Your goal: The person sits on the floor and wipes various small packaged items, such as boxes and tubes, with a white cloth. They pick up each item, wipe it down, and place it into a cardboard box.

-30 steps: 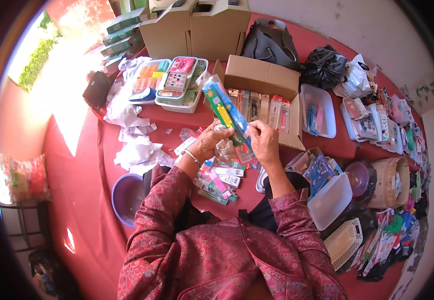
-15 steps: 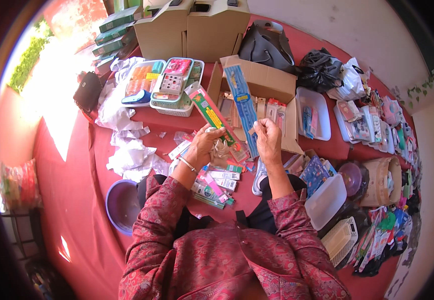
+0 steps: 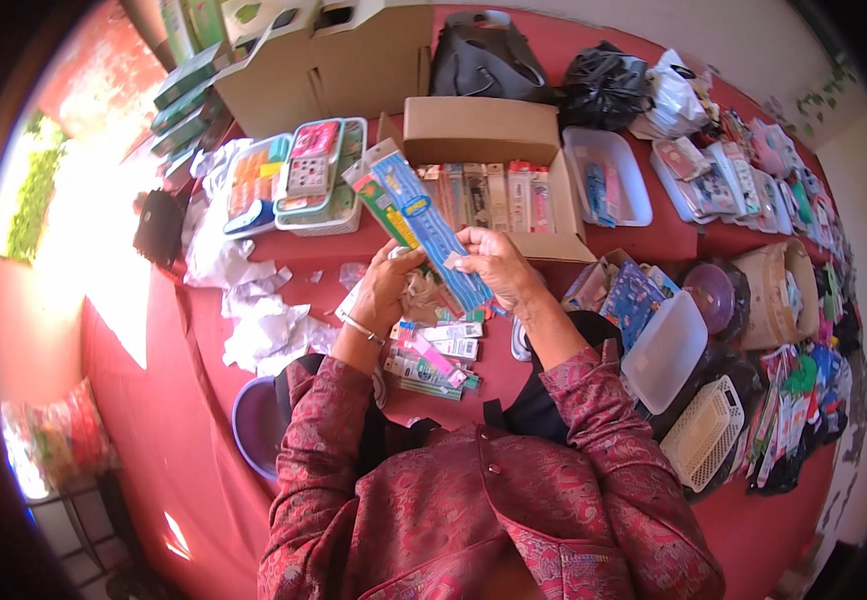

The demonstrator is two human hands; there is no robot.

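Note:
My left hand [image 3: 390,284] is closed on a long, flat green-and-yellow packet [image 3: 382,208]. A crumpled beige wad [image 3: 422,300] shows beside its fingers; whether the hand grips that too I cannot tell. Pinched in my right hand [image 3: 500,266] is a long blue packet [image 3: 422,208], which lies over much of the green one. Both packets slant up and to the left. Beyond my hands, an open cardboard box [image 3: 482,122] contains several slim packets in a row. Below my hands, a loose pile of small boxes and a pink packet [image 3: 436,358] lies on the red cloth.
Lidded baskets [image 3: 320,228] stand left of the box, with crumpled white paper [image 3: 266,330] nearer me. A purple basin [image 3: 256,425] is by my left leg. Rightward are a clear tub [image 3: 634,180], a white tray [image 3: 666,352] and a cream basket [image 3: 706,430].
The blue packet has swung leftward and now overlaps the green one. My hands have come closer together, and the view has shifted, showing more of the box's contents.

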